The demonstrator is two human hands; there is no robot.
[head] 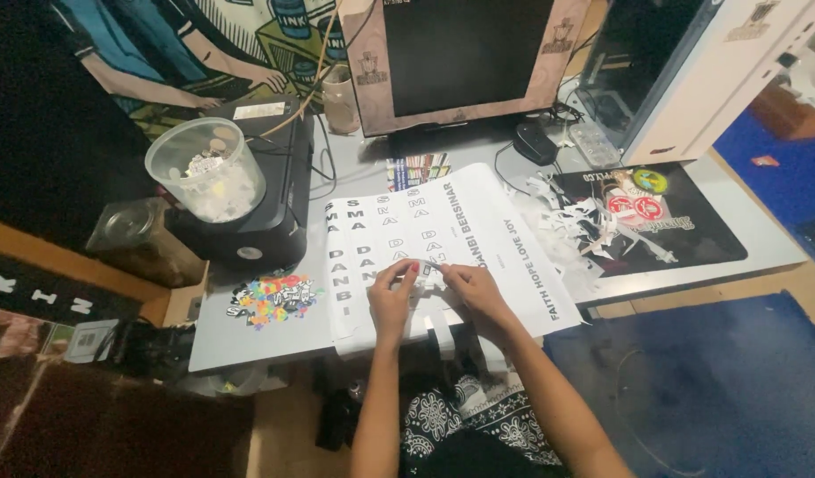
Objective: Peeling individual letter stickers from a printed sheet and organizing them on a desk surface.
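While both hands meet over the middle of the white lettered sheet (pixel 443 232), pinching goes on at one spot: left hand (pixel 391 296) with fingertips pressed together on a small white strip (pixel 422 270) lifted from the sheet, right hand (pixel 475 290) closed on the same strip from the other side, thumb and forefinger nipping its end, apparently to keep the thin piece taut and away from the rest. Spread flat across the grey bench (pixel 274 341) and hanging a little over the near edge, so within easy reach of both wrists and held down by their weight. Loose white offcuts (pixel 562 226) heaped to the right, partly on a dark printed mat (pixel 664 221), seemingly pushed aside to keep the working area free. Parked to the left on a black printer (pixel 252 221), a clear plastic tub (pixel 205 168) with pale scraps inside, near enough to serve as a bin, though contents too small to tell. Stuck or lying on the bench in front of the printer, a bright multicoloured sticker (pixel 273 298). Behind the sheet, a dark monitor (pixel 465 57) in a pale frame and a black mouse (pixel 535 142), both well apart from the hands
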